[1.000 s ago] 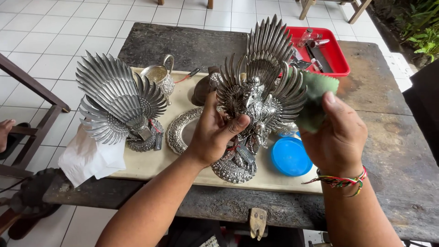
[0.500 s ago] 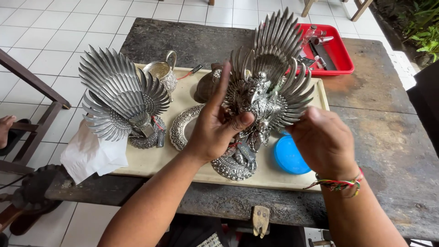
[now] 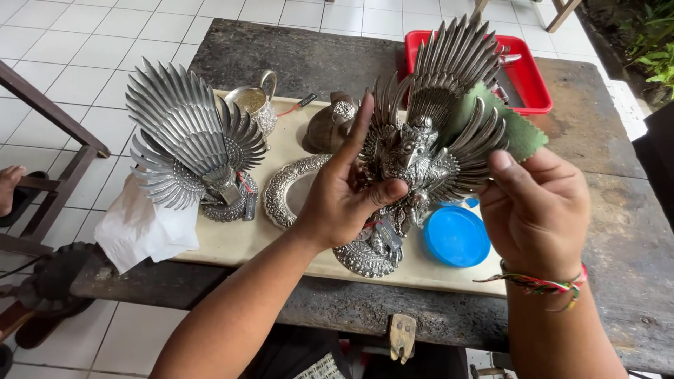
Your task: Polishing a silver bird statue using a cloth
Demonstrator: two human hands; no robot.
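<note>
Here the left hand [image 3: 344,200] grips a silver winged statue [image 3: 421,140] at its middle, thumb across the front of the figure and fingers [image 3: 359,126] stretched up along one wing. The statue stands upright on its round ornate base [image 3: 365,256], which rests on the pale board [image 3: 232,242] at the near edge of the table [image 3: 625,231]. Its feathers fan out wide, the tallest reaching up in front of the red tray [image 3: 530,81].

The right hand [image 3: 537,207] is just beside the statue's right wings, loosely curled, with a green cloth [image 3: 516,130] pinched between thumb and fingers; the cloth lies against the feathers. A braided bracelet [image 3: 544,284] circles that wrist.

A blue lid [image 3: 456,236] lies flat on the board, between the base and the right hand. To the left stands a second winged statue [image 3: 186,140], well apart from both hands, with a white cloth [image 3: 144,228] bunched at its foot and hanging over the board's edge. Between the two statues lies a silver ring plate [image 3: 284,189], partly hidden by the left hand. Behind it sit a small silver jug [image 3: 254,105] and a dark domed piece [image 3: 326,126].

At the far left edge, another person's hand [image 3: 8,186] shows near a wooden frame [image 3: 56,133].
</note>
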